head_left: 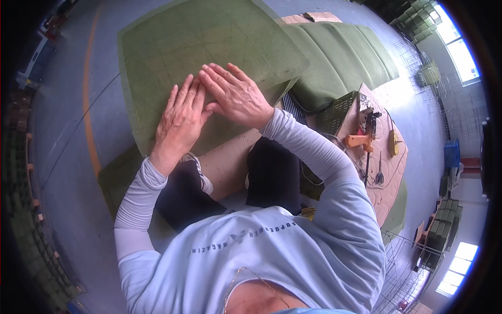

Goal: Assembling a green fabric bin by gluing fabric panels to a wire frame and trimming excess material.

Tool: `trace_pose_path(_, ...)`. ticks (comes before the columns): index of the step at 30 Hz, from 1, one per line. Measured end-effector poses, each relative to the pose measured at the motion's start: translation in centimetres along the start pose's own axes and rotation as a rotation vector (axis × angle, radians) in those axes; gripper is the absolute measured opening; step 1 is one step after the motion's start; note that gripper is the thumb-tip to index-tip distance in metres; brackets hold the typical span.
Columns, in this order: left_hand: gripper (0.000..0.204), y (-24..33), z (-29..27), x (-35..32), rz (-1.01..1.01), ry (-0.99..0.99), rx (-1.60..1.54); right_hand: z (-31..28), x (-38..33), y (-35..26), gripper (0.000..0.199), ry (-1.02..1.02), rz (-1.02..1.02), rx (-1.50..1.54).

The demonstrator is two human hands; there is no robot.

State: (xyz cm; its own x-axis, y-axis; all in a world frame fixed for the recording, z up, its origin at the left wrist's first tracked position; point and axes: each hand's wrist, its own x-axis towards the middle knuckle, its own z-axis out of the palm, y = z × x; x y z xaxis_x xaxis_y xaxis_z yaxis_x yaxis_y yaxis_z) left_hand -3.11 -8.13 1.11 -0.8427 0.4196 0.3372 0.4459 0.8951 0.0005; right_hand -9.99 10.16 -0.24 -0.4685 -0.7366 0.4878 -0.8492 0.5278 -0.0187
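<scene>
A large green translucent mesh sheet (pixel 172 49) spreads out in front of me, above my knees. My left hand (pixel 180 118) lies on its near part with the fingers stretched out and pointing away from me. Beside it, my right hand (pixel 238 97) rests palm down on the same sheet, fingers straight and angled to the left. The fingertips of both hands come close together, and the right thumb reaches to the left hand's edge. Neither hand holds anything. Beyond the right hand, green padded sheeting (pixel 340 60) with parallel creases lies to the far right.
At the right, a patterned beige board (pixel 387 196) carries an orange-handled glue gun (pixel 361 141), scissors (pixel 379 175) and a yellow tool with a cord (pixel 394 142). A green plastic crate (pixel 339 112) stands beside it. Wire racks (pixel 400 267) and green stacks (pixel 444 225) stand farther right.
</scene>
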Motion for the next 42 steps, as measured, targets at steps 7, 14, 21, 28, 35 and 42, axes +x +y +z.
trace_pose_path(7,0.085,-1.3,-3.8,-2.2,-0.037,0.033,-0.004,-4.8,-2.6,5.0,0.087,0.015,0.062,-0.088)
trace_pose_path(14,0.088,-3.2,-1.8,-3.4,-0.106,-0.041,0.091,-2.9,-4.2,6.8,0.097,-0.019,0.149,-0.078)
trace_pose_path(21,0.094,-4.4,-4.0,-5.1,-0.149,0.06,-0.077,-5.8,-7.2,11.9,0.087,-0.004,0.222,-0.097)
trace_pose_path(28,0.086,-4.7,-2.0,-5.4,-0.134,-0.049,0.11,-5.1,-7.1,13.0,0.076,0.005,0.262,-0.16)
trace_pose_path(35,0.078,-4.4,-5.0,-5.1,-0.16,0.073,-0.02,-6.9,-6.3,10.1,0.077,0.122,0.228,-0.084)
trace_pose_path(42,0.071,-0.2,-0.2,0.3,-0.009,0.132,0.046,0.1,0.1,0.7,0.061,0.059,-0.126,0.04)
